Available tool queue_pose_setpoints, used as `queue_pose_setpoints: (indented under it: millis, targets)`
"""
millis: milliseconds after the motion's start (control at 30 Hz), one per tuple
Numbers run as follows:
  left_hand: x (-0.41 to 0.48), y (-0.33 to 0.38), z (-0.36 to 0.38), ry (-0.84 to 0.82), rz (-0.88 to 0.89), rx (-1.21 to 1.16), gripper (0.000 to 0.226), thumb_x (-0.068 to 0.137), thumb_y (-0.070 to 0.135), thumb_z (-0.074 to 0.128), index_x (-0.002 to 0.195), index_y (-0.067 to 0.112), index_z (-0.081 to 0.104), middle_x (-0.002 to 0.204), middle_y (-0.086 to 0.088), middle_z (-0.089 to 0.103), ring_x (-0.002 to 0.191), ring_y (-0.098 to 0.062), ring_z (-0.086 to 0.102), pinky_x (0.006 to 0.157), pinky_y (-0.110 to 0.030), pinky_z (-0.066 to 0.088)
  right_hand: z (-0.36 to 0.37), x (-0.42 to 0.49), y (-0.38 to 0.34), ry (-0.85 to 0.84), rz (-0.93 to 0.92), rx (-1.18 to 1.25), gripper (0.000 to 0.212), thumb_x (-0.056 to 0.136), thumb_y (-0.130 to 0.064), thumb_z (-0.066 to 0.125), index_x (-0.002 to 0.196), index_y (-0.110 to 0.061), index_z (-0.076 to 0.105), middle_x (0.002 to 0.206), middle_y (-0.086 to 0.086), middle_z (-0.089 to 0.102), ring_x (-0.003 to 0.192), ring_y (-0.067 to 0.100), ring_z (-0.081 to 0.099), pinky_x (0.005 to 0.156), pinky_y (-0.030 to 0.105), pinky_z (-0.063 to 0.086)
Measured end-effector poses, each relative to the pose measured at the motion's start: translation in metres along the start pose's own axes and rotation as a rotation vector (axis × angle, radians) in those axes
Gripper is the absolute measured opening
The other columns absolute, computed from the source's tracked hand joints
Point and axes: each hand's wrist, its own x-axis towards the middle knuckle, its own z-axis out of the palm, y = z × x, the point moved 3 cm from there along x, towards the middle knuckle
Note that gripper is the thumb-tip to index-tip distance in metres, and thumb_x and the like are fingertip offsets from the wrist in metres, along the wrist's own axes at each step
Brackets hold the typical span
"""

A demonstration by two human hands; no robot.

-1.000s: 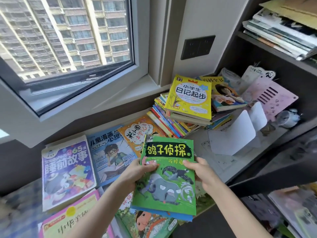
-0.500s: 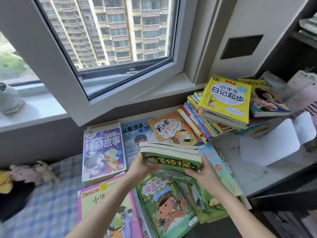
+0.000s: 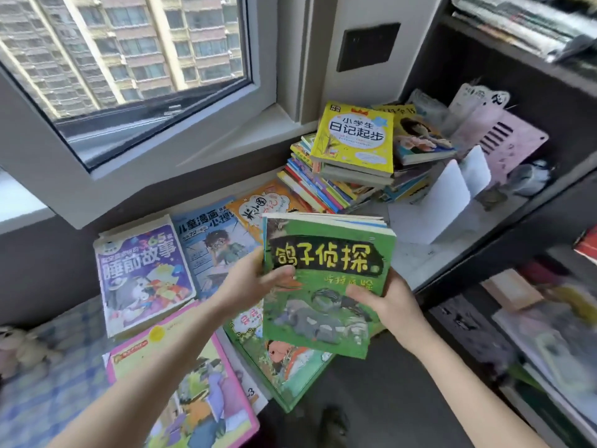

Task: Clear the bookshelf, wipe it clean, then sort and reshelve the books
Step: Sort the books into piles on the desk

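Two hands on one small stack. The left hand [image 3: 252,282] grips the left edge of the green paperback books with the cartoon cover [image 3: 326,279], thumb across the cover. The right hand [image 3: 387,302] pinches the lower right edge, thumb on top. The stack is held in the air, cover up, over the front edge of the pale shelf board [image 3: 416,263].

Progress, judged: sorting stage. Books are out and lying flat: purple storybook [image 3: 145,273], blue comic book [image 3: 210,244] and pink-bordered picture book [image 3: 187,383] at left. A tall mixed pile topped by a yellow paperback [image 3: 355,137] sits at the board's back corner by the window. White bookends [image 3: 445,195] stand on the board with nothing between them. Whether it was wiped, cannot tell. Reshelving not yet done. The dark bookshelf [image 3: 504,76] has papers on other levels.
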Motion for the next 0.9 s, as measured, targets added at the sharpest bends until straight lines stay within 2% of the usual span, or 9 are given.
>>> queue_pose_setpoints:
  millis: [100, 233, 300, 367, 500, 567, 667, 800, 900]
  targets:
    - [-0.017, 0.016, 0.041, -0.148, 0.032, 0.026, 0.005, 0.094, 0.031, 0.054, 0.094, 0.026, 0.053, 0.088, 0.012, 0.065, 0.072, 0.011, 0.061, 0.066, -0.012, 0.049, -0.032, -0.037, 0.010, 0.046, 0.063, 0.114, 0.043, 0.068, -0.034, 0.075, 0.108, -0.029, 0.059, 0.102, -0.017, 0.071, 0.098, 0.001, 0.064, 0.088, 0.022, 0.047]
    - [-0.035, 0.014, 0.102, -0.200, -0.047, 0.033, 0.033, 0.085, 0.049, 0.051, 0.100, 0.019, 0.056, 0.091, 0.009, 0.067, 0.081, 0.004, 0.063, 0.074, -0.018, 0.053, -0.069, -0.079, 0.050, 0.067, 0.194, 0.241, 0.061, 0.064, -0.039, 0.081, 0.117, -0.020, 0.059, 0.107, -0.007, 0.072, 0.102, 0.010, 0.066, 0.100, 0.039, 0.046]
    - [-0.046, 0.012, 0.150, -0.262, -0.108, 0.044, 0.037, 0.084, 0.052, 0.051, 0.098, 0.018, 0.056, 0.093, 0.008, 0.067, 0.086, -0.002, 0.063, 0.084, -0.024, 0.053, -0.098, -0.113, 0.093, 0.110, 0.286, 0.310, 0.093, 0.047, -0.054, 0.090, 0.123, -0.015, 0.054, 0.113, -0.001, 0.071, 0.108, 0.016, 0.064, 0.105, 0.044, 0.042]
    - [-0.055, 0.008, 0.195, -0.340, -0.158, 0.092, 0.026, 0.091, 0.047, 0.053, 0.089, 0.021, 0.056, 0.087, 0.012, 0.065, 0.083, -0.001, 0.061, 0.077, -0.017, 0.049, -0.124, -0.145, 0.136, 0.152, 0.395, 0.344, 0.126, 0.029, -0.062, 0.091, 0.134, -0.010, 0.044, 0.126, 0.004, 0.063, 0.120, 0.022, 0.056, 0.111, 0.049, 0.033]
    - [-0.058, -0.020, 0.301, -0.447, -0.285, 0.002, 0.029, 0.091, 0.037, 0.061, 0.101, 0.011, 0.059, 0.093, 0.003, 0.073, 0.086, -0.009, 0.069, 0.087, -0.033, 0.054, -0.180, -0.203, 0.212, 0.247, 0.543, 0.404, 0.148, 0.025, -0.060, 0.092, 0.147, -0.007, 0.026, 0.143, 0.010, 0.046, 0.130, 0.026, 0.044, 0.116, 0.050, 0.022]
    - [-0.055, -0.042, 0.349, -0.412, -0.333, 0.044, 0.031, 0.091, 0.035, 0.063, 0.106, 0.008, 0.059, 0.105, -0.005, 0.072, 0.099, -0.020, 0.068, 0.090, -0.041, 0.053, -0.200, -0.222, 0.251, 0.317, 0.614, 0.454, 0.139, 0.034, -0.054, 0.094, 0.146, -0.007, 0.027, 0.143, 0.010, 0.046, 0.128, 0.025, 0.045, 0.115, 0.049, 0.023]
    - [-0.049, -0.074, 0.409, -0.294, -0.358, 0.143, 0.047, 0.085, 0.039, 0.065, 0.123, 0.012, 0.057, 0.122, -0.002, 0.064, 0.111, -0.017, 0.061, 0.090, -0.027, 0.047, -0.216, -0.237, 0.315, 0.489, 0.708, 0.553, 0.101, 0.047, -0.037, 0.091, 0.132, -0.004, 0.047, 0.125, 0.012, 0.062, 0.113, 0.026, 0.056, 0.092, 0.039, 0.045]
    - [-0.036, -0.129, 0.459, -0.162, -0.467, 0.186, 0.018, 0.085, 0.022, 0.062, 0.102, 0.017, 0.062, 0.105, -0.006, 0.068, 0.095, -0.020, 0.064, 0.073, -0.028, 0.045, -0.213, -0.236, 0.418, 0.703, 0.824, 0.640, 0.032, 0.075, -0.005, 0.075, 0.104, -0.005, 0.060, 0.095, 0.014, 0.069, 0.082, 0.026, 0.064, 0.069, 0.034, 0.051]
    - [-0.005, -0.183, 0.487, -0.101, -0.468, 0.273, 0.016, 0.085, 0.014, 0.058, 0.100, 0.017, 0.065, 0.098, -0.011, 0.070, 0.095, -0.028, 0.066, 0.070, -0.031, 0.044, -0.199, -0.228, 0.513, 0.809, 0.871, 0.698, 0.030, 0.070, -0.013, 0.081, 0.093, -0.003, 0.065, 0.085, 0.018, 0.068, 0.070, 0.025, 0.061, 0.059, 0.030, 0.044]
